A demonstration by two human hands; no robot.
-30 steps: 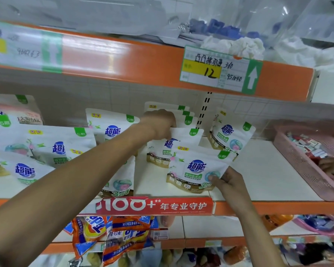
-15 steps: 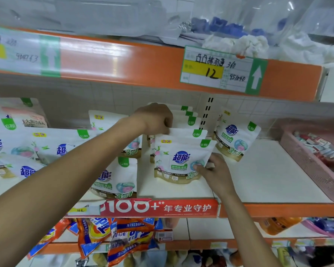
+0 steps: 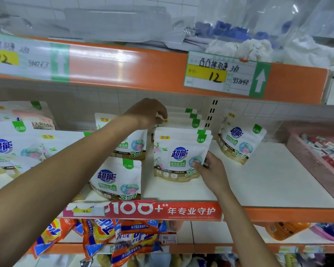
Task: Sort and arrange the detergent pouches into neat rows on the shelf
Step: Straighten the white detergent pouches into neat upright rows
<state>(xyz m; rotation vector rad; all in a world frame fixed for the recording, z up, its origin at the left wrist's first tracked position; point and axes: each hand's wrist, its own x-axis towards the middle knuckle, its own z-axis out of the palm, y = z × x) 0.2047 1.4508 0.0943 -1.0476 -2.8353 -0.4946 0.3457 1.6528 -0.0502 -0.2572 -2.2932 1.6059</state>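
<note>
White detergent pouches with a blue logo stand on the white shelf [image 3: 268,182]. A front pouch [image 3: 178,155] stands upright mid-shelf, with more pouches [image 3: 189,117] lined up behind it. My right hand [image 3: 210,170] pinches the front pouch at its lower right corner. My left hand [image 3: 148,112] reaches over and pinches the top edge of a pouch in the row behind. Another pouch [image 3: 239,139] leans alone to the right. Two pouches [image 3: 118,178] stand one behind the other under my left arm. Further pouches [image 3: 17,149] lie in a loose pile at the left.
A pink basket [image 3: 316,166] with small packets sits at the shelf's right end. An orange upper shelf edge [image 3: 123,68] with price tags hangs overhead. Orange detergent bags [image 3: 104,236] hang on the shelf below. A red banner [image 3: 162,210] runs along the shelf front.
My right hand has pushed the front pouch back against the row and stood it upright. My left hand has risen to the tops of the back pouches.
</note>
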